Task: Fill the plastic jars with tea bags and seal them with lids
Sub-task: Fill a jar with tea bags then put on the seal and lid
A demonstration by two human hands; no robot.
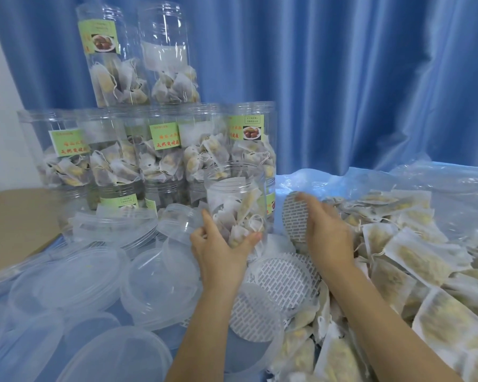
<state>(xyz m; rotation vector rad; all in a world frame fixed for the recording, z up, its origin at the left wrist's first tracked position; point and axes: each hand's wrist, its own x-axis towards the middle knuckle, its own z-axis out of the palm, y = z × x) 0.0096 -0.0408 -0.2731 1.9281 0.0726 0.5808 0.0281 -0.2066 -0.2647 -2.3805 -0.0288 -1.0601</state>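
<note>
A clear plastic jar [236, 197], part filled with tea bags and open at the top, stands at the centre. My left hand [221, 249] grips its lower part, thumb on the right side. Just to the right, my right hand [327, 230] holds a round patterned seal liner [295, 219] on edge beside the jar. More seal liners [284, 279] lie below the jar. A big heap of loose tea bags [414, 260] covers the right side. Clear lids [160, 282] lie scattered at the lower left.
Several filled, labelled jars [160, 150] stand stacked behind the open jar, with two more [138, 59] on top. A blue curtain [342, 78] hangs at the back. Clear plastic sheeting [453, 183] lies under the tea bags. A brown cardboard sheet [14, 216] lies at the left.
</note>
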